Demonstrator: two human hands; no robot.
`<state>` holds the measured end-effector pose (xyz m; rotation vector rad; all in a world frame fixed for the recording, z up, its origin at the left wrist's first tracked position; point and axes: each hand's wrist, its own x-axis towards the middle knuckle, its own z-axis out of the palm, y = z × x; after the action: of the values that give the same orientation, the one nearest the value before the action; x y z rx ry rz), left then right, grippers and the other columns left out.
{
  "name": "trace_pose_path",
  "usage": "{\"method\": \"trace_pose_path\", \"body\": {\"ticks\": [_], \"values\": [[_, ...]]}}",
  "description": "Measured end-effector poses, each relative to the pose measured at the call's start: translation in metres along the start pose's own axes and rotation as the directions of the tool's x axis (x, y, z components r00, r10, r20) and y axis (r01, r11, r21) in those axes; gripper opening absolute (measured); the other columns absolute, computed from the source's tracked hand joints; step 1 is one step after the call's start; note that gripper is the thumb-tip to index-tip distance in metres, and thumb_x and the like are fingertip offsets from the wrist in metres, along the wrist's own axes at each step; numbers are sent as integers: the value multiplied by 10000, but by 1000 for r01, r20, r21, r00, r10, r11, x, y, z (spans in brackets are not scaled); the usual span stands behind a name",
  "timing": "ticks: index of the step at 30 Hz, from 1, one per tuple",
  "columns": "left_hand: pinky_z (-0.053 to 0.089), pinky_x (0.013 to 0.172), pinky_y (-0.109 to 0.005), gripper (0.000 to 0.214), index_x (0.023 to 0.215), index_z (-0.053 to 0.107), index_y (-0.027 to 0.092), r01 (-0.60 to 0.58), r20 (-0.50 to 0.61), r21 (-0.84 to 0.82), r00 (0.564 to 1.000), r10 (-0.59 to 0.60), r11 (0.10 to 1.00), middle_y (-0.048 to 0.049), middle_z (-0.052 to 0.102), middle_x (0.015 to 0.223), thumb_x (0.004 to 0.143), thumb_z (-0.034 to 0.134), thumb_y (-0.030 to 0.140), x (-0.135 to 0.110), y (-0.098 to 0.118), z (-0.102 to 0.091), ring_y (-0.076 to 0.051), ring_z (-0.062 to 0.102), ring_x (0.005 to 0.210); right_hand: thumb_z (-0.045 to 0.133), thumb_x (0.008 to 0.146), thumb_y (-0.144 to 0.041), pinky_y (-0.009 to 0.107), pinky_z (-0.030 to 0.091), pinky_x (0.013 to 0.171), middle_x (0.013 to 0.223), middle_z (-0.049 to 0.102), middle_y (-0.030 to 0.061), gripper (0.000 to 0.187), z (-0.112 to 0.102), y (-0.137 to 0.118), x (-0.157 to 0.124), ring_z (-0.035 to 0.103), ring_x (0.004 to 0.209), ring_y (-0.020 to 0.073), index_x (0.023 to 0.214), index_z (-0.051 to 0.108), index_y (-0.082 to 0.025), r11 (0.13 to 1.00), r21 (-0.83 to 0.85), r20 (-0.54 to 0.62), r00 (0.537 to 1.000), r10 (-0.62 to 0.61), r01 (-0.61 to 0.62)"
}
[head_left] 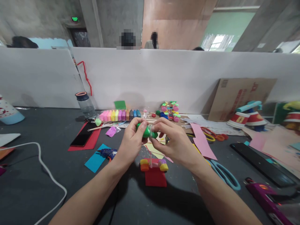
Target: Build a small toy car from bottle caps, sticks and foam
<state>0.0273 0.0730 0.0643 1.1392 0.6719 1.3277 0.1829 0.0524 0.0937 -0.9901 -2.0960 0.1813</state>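
Note:
In front of me, both hands are closed on a lump of green modelling clay point(147, 132) with see-through wrapping at its right side. My left hand point(133, 136) grips the clay's left part, thumb on top. My right hand point(173, 137) pinches the wrapped right end with bent fingers. Below them on the table stands a small red paper model point(156, 178) with orange, yellow and purple clay pieces at its sides and thin sticks across it. Behind its top lies pale yellow paper point(157, 151), partly hidden by my hands.
A blue glue gun point(109, 153) and a phone point(82, 134) lie left; blue-handled scissors point(225, 175) and a purple tool point(267, 200) lie right. Packs of coloured clay point(120, 115), a water bottle point(84, 104) and cardboard point(241, 97) stand before the white partition point(145, 75).

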Motion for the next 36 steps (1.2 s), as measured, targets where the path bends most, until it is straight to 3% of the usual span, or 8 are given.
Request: {"method": "trace_pose_path", "body": {"ticks": [5, 10, 17, 20, 26, 29, 32, 36], "values": [[407, 500, -145, 292, 874, 609, 202, 13, -10, 0, 1000, -13, 1000, 53, 527, 723, 866, 729, 468, 2, 2, -2, -70, 451, 588, 606, 783, -52, 234, 482, 660, 948, 623, 9, 166, -4, 0, 0, 578, 822, 123, 793, 557, -210, 984, 176, -4, 999, 33, -32], [415, 508, -142, 291, 883, 627, 205, 9, -89, -14, 996, -10, 1000, 39, 547, 757, 845, 749, 467, 7, 2, -8, -81, 489, 632, 631, 824, -88, 223, 525, 672, 986, 624, 17, 146, -5, -1, -1, 613, 935, 143, 797, 575, -221, 925, 367, -101, 985, 142, -96], [394, 507, -140, 245, 878, 597, 202, -40, -196, -65, 980, 26, 997, 31, 552, 828, 840, 748, 391, 19, 7, -19, -78, 492, 664, 599, 935, -213, 228, 518, 508, 844, 658, -15, 73, -18, 4, -2, 604, 612, 98, 956, 646, -265, 779, 616, -246, 912, 328, -114], [391, 499, -146, 201, 889, 603, 193, -34, -158, -73, 987, 22, 997, 25, 552, 814, 859, 725, 350, 17, 10, -17, -80, 482, 653, 613, 905, -186, 226, 526, 542, 916, 692, 9, 196, -18, 4, -1, 618, 650, 97, 1056, 709, -265, 720, 668, -160, 910, 382, -185], [437, 567, -149, 131, 923, 605, 210, -31, -116, -70, 993, 23, 997, 23, 578, 858, 902, 683, 313, 7, 16, -11, -81, 516, 710, 583, 826, -225, 219, 392, 412, 667, 558, -28, 62, -10, 6, 1, 504, 512, 95, 843, 641, -212, 645, 696, 48, 917, 395, -315], [441, 583, -152, 123, 921, 610, 213, -21, -102, -70, 995, 14, 997, 26, 580, 849, 902, 685, 308, 5, 17, -10, -80, 518, 710, 556, 877, -292, 221, 340, 403, 608, 498, -54, 99, -7, 5, 2, 421, 454, 80, 850, 603, -209, 683, 650, 69, 921, 384, -333], [451, 597, -158, 124, 913, 608, 212, -7, -94, -73, 996, 0, 997, 30, 572, 834, 897, 683, 310, 5, 18, -9, -81, 512, 702, 557, 918, -298, 226, 349, 449, 583, 487, -57, 145, -6, 1, 0, 429, 488, 88, 905, 662, -198, 776, 539, 58, 934, 353, -327], [443, 591, -157, 125, 913, 592, 215, -8, -96, -71, 995, 1, 997, 27, 578, 860, 900, 666, 315, 5, 19, -10, -83, 519, 715, 595, 908, -218, 238, 367, 516, 737, 634, -9, 157, -11, -4, -4, 515, 613, 109, 960, 744, -218, 900, 347, 14, 961, 278, -265]]}}
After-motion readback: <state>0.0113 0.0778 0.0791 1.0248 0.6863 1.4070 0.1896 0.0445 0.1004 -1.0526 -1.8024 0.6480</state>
